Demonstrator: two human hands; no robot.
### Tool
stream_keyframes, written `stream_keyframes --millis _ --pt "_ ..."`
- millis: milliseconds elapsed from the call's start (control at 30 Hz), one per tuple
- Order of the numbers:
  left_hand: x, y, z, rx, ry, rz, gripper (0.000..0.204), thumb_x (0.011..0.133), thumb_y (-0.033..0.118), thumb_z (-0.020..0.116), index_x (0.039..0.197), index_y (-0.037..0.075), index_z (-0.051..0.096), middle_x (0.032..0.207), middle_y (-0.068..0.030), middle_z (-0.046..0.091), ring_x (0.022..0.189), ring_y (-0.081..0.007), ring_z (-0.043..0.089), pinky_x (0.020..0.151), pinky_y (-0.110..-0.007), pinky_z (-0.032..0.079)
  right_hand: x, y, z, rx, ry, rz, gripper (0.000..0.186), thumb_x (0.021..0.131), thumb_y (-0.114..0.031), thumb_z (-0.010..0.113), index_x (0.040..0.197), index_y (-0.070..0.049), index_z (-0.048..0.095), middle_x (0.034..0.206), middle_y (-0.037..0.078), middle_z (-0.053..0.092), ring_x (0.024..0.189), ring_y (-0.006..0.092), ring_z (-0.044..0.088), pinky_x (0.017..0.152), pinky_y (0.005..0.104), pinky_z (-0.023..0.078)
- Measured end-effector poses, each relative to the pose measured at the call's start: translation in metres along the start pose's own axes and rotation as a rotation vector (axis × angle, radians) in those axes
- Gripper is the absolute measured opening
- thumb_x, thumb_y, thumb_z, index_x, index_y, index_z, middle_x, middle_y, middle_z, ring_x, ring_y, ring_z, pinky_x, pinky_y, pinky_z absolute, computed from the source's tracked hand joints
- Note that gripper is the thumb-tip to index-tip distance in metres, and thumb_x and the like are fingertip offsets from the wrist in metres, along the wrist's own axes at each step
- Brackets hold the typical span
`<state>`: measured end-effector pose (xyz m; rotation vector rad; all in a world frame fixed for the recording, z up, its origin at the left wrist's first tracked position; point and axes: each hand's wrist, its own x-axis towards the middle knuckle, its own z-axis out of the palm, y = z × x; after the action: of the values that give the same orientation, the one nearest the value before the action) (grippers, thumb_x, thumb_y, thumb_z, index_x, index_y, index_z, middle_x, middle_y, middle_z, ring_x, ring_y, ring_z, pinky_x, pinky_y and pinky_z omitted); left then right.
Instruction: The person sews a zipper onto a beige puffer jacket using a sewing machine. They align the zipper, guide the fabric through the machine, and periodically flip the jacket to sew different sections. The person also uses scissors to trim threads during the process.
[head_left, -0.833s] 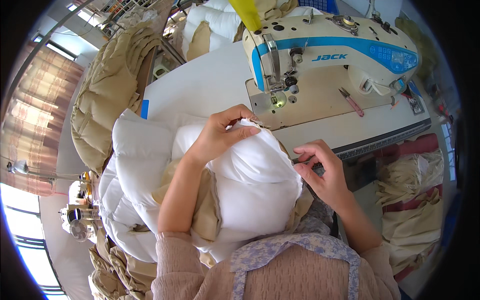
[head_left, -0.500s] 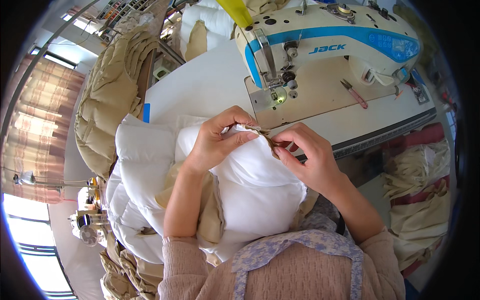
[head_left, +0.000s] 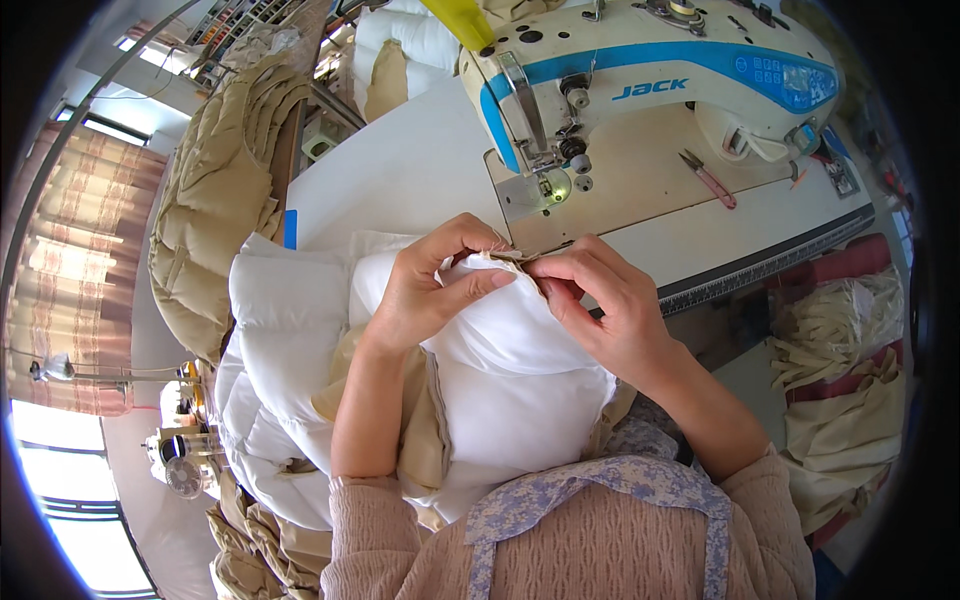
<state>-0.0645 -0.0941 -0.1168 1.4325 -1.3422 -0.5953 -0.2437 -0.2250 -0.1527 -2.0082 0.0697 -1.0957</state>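
Note:
A puffy white quilted garment piece (head_left: 520,400) with khaki fabric parts lies across my lap and the table's near edge. My left hand (head_left: 430,285) pinches its raw, frayed edge between thumb and fingers. Close beside it, my right hand (head_left: 605,305) grips the same edge, where a strip of khaki fabric shows along the white. The fingertips of both hands nearly meet there. Just beyond them stands a white and blue sewing machine (head_left: 640,80), its small lamp lit by the needle. The held edge is apart from the needle area.
Thread snips (head_left: 708,180) with a pink handle lie on the machine bed. Khaki quilted pieces (head_left: 220,200) are stacked at the left. Khaki cloth and a plastic bag (head_left: 850,320) sit low on the right. A ruler strip (head_left: 770,262) runs along the table's front edge.
My right hand has shifted slightly left and up along the edge, closer to my left fingertips, covering more of the khaki strip. My left hand stays nearly where it was.

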Motion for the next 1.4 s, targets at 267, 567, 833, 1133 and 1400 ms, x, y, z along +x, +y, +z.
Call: stream_keyframes --millis 267,567,833,1133,1400 --pt "-0.001 -0.002 0.000 -0.004 0.006 0.025 0.019 0.088 0.003 0.078 0.105 0.002 0.070 0.101 -0.0028 0.068 0.092 -0.0112 0.060 0.078 -0.026 0.046 0.001 -0.001 0.001 0.014 -0.006 0.014 0.022 0.086 0.005 0.069 0.104 -0.007 0.067 0.083 0.006 0.056 0.066 0.0218 0.060 0.058 0.0350 0.049" --pt "0.000 -0.001 -0.004 0.075 0.005 0.034 0.021 0.089 -0.002 0.075 0.107 0.002 0.066 0.101 -0.0090 0.068 0.097 -0.0197 0.063 0.088 -0.033 0.049 -0.007 0.007 0.001 0.084 -0.026 0.108 0.026 0.087 0.005 0.068 0.110 -0.005 0.062 0.091 0.007 0.063 0.076 0.0220 0.068 0.063 0.0329 0.055" --pt "0.011 0.021 -0.004 0.124 0.112 -0.108 0.017 0.091 0.007 0.073 0.106 0.002 0.066 0.095 -0.0020 0.067 0.087 -0.0089 0.058 0.078 -0.026 0.048 -0.042 0.008 -0.014 0.281 -0.134 0.371 0.034 0.096 -0.003 0.068 0.126 -0.001 0.053 0.098 0.011 0.070 0.083 0.0148 0.069 0.072 0.0281 0.054" --pt "0.047 -0.023 0.039 0.378 -0.372 -0.470 0.031 0.087 0.021 0.072 0.108 -0.003 0.066 0.094 -0.0091 0.070 0.090 -0.0168 0.063 0.084 -0.032 0.052 -0.077 -0.009 -0.020 0.681 -0.825 1.045 0.059 0.103 -0.050 0.059 0.103 0.008 0.071 0.082 0.009 0.066 0.081 0.0119 0.060 0.070 0.0276 0.048" --pt "0.038 -0.089 0.043 0.240 -0.321 -0.513 0.038 0.084 0.028 0.072 0.110 0.000 0.070 0.091 -0.0174 0.071 0.085 -0.0260 0.068 0.079 -0.037 0.053 -0.031 0.073 -0.033 -0.082 -0.278 0.381 0.023 0.090 -0.021 0.074 0.103 -0.004 0.066 0.100 0.010 0.068 0.079 0.0226 0.070 0.072 0.0350 0.056"
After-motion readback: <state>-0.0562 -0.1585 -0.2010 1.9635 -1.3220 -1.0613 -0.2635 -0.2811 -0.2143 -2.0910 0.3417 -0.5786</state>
